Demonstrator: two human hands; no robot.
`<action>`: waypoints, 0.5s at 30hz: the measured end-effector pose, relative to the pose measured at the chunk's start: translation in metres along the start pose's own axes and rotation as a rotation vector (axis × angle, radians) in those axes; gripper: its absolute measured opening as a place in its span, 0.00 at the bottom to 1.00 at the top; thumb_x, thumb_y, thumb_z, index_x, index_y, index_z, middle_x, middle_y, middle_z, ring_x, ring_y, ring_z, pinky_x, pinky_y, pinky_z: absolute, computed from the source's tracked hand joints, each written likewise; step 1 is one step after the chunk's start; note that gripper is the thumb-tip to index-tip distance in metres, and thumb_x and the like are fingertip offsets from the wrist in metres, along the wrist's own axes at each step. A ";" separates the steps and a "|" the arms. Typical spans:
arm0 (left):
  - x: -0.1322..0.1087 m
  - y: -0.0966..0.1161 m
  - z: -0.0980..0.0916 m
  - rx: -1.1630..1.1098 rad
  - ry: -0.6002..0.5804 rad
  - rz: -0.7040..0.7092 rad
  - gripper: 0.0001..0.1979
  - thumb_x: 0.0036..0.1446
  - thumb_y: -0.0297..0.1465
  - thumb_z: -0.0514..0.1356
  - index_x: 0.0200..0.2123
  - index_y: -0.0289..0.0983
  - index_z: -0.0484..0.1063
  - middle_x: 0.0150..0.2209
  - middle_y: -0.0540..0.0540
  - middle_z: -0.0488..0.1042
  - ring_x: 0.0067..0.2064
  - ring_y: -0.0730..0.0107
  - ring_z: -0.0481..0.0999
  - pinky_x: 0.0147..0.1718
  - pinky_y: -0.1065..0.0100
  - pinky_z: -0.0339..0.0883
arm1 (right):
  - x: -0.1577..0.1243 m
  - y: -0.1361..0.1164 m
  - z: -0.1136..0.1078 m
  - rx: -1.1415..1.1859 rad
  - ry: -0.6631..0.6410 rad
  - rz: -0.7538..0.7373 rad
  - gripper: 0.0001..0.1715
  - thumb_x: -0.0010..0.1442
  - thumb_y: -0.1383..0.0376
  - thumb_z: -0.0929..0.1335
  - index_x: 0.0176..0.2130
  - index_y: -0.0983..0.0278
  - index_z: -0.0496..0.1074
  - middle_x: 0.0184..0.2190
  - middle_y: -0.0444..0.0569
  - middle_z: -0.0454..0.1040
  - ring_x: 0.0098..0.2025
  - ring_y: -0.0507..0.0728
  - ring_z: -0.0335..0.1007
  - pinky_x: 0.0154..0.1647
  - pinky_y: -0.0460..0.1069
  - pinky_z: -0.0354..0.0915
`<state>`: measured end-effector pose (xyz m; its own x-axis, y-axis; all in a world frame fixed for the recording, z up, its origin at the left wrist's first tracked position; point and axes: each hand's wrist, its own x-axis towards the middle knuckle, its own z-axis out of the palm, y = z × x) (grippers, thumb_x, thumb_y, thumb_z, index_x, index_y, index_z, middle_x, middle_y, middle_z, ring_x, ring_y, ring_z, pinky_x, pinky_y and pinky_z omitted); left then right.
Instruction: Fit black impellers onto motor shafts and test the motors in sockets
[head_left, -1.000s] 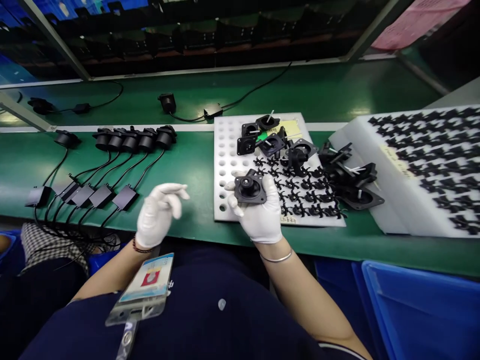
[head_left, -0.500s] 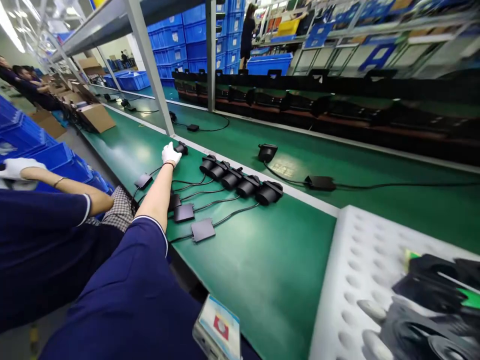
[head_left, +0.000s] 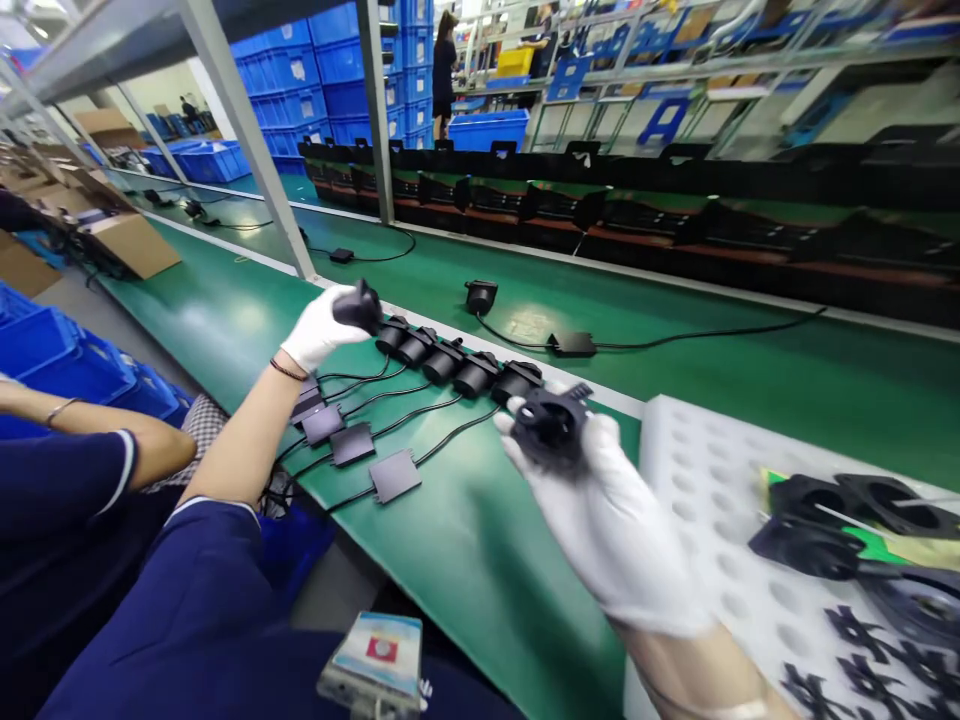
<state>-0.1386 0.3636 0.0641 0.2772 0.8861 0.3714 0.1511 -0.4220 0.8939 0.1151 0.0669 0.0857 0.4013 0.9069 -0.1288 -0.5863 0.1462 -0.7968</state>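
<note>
My left hand (head_left: 321, 328), in a white glove, is closed around a black cylindrical housing (head_left: 360, 307), lifted just beyond the left end of a row of similar housings. That row of corded black housings (head_left: 476, 374) lies along the bench's pale divider strip. Cords run from them to flat dark boxes (head_left: 395, 475) nearer me. In front of the row's right end, my gloved right hand (head_left: 611, 520) grips a black round plastic part (head_left: 553, 428) with a hollow centre, held above the green bench (head_left: 450, 540). Blur hides its finer details.
A white dimpled foam tray (head_left: 679, 480) with black parts stands at the right. Past the divider lie another corded housing (head_left: 481, 297) and a row of black bins (head_left: 555, 205). A metal post (head_left: 247, 140) rises at left. A co-worker's arm (head_left: 97, 420) is beside me.
My left hand has raised its housing off the bench and brought it nearer the row. My right hand has come into view with the round part. The view has turned somewhat to the right.
</note>
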 end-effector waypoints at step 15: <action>-0.112 0.145 0.063 -0.009 -0.138 0.100 0.39 0.35 0.36 0.81 0.53 0.36 0.76 0.52 0.41 0.81 0.59 0.43 0.80 0.65 0.45 0.71 | 0.010 -0.001 0.057 -0.538 -0.341 -0.597 0.48 0.65 0.36 0.71 0.74 0.52 0.63 0.76 0.49 0.60 0.79 0.65 0.52 0.82 0.63 0.45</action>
<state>-0.0882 0.1909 0.1358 0.4181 0.8049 0.4211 0.1083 -0.5044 0.8566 0.0804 0.0984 0.1190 0.2528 0.8197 0.5140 0.1013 0.5059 -0.8566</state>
